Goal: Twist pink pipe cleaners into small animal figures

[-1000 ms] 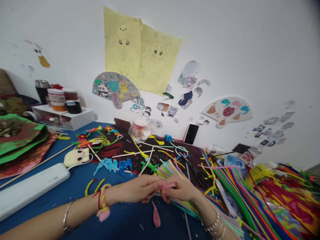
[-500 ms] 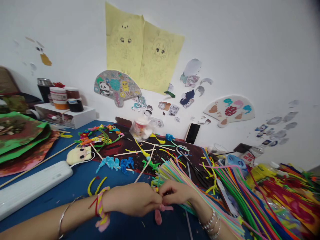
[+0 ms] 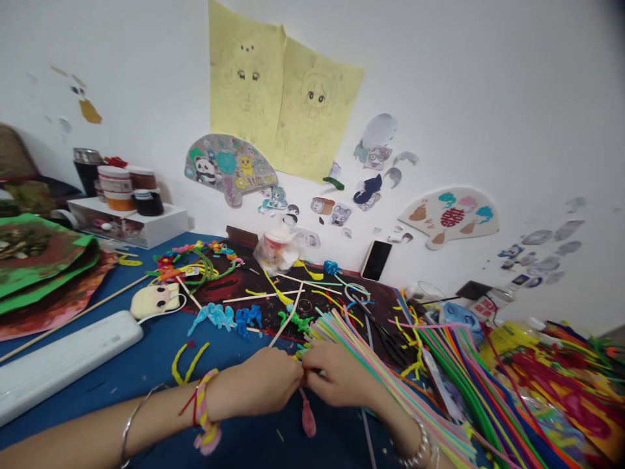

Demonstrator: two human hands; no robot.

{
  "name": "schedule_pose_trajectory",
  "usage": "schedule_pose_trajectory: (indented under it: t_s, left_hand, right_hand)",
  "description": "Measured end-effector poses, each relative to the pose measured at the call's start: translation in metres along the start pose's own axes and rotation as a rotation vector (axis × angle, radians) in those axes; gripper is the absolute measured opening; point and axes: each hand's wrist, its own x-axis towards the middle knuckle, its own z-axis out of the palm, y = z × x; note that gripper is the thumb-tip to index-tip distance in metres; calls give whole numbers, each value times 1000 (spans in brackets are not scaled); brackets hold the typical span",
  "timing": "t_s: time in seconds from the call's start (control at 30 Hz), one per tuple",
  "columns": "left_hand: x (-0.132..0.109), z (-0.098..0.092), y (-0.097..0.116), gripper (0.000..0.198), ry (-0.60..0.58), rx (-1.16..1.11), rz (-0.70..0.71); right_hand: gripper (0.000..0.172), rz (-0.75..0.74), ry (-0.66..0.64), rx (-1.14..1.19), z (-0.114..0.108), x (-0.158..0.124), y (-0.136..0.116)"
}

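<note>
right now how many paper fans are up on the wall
2: the panda fan left of the middle, and the fan with the red symbol further right.

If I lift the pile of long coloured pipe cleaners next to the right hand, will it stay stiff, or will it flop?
The pipe cleaners are probably light and fairly bendy, since several lie in soft curves. Lifted from one end, the pile would likely sag and spread, as no visible tie binds it. Their fuzzy surface may also make them catch on each other.
</note>
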Motion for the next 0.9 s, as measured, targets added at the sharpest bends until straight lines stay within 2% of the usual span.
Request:
schedule_pose_trajectory:
  t_s: [0.1,0.2,0.4,0.5,0.63,0.73,0.8,0.9]
  left_hand:
    - [5,9,0,21,-3,-105,-159]
    - [12,14,-2,22,34,-221,-299]
    - [22,20,-4,26,214,-425,-373]
    - [23,24,-1,29,297,-525,-400]
    - [24,23,2,30,384,-793,-370]
    - [23,16,-1,31,409,-885,-320]
    - [22,11,-5,31,391,-801,-275]
    - [20,7,-10,32,295,-480,-237]
  right_hand:
    - [12,34,102,-269,7,0,-9]
    - [12,60,229,-408,15,2,-11]
    - [21,141,540,-600,24,7,-10]
    - [22,129,610,-657,30,7,-11]
    - [22,137,618,-575,29,6,-9]
    - [21,165,549,-394,14,5,-7]
    - [24,207,465,-274,1,4,-7]
    - [26,242,352,-223,-14,1,-8]
